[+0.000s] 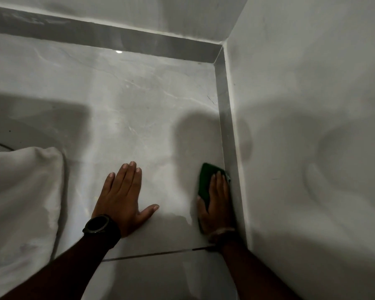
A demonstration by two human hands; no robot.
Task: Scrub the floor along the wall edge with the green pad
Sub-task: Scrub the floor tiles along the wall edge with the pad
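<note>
The green pad lies flat on the glossy grey floor tile, tight against the grey skirting of the right wall. My right hand presses down on the pad, fingers stretched over it and thumb along its left edge. Only the pad's far end and left side show past my fingers. My left hand rests flat on the tile to the left, fingers spread, empty, with a black watch on the wrist.
A white wall rises on the right and meets a back wall at the corner. A bundle of white cloth lies on the floor at the left. A dark grout line crosses the tile by my wrists.
</note>
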